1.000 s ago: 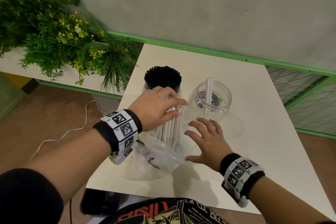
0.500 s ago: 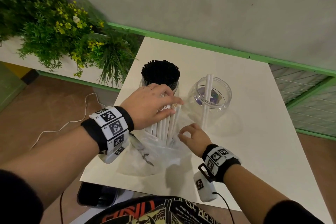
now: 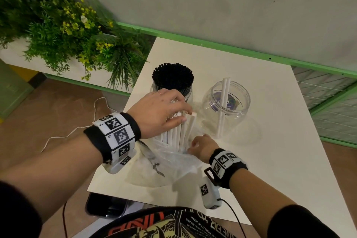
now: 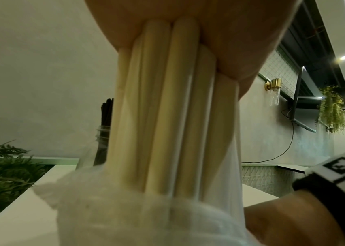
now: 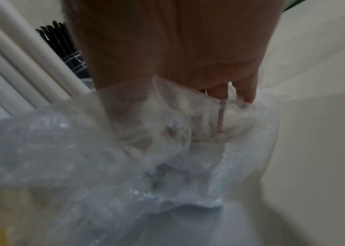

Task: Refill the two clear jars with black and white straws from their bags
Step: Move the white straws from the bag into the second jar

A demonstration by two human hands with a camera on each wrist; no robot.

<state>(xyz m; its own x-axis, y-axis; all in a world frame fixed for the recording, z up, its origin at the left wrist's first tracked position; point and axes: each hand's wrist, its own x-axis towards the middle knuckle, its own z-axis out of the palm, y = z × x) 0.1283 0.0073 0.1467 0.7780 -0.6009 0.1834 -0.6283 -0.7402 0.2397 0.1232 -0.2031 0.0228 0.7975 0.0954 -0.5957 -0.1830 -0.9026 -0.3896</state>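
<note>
Crinkled clear plastic bag (image 3: 170, 162) on white table (image 3: 270, 141), pinched by my right hand (image 3: 202, 146). My left hand (image 3: 160, 112) grips upright white paper straws (image 3: 177, 133) above it. Behind: black-straw jar (image 3: 172, 83), near-empty clear jar (image 3: 226, 102).

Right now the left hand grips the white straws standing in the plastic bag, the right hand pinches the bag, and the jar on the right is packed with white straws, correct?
Not quite. The head view shows the right jar holds only a couple of white straws. The left hand does grip the bundle of white straws, and the right hand pinches the plastic bag.
</note>
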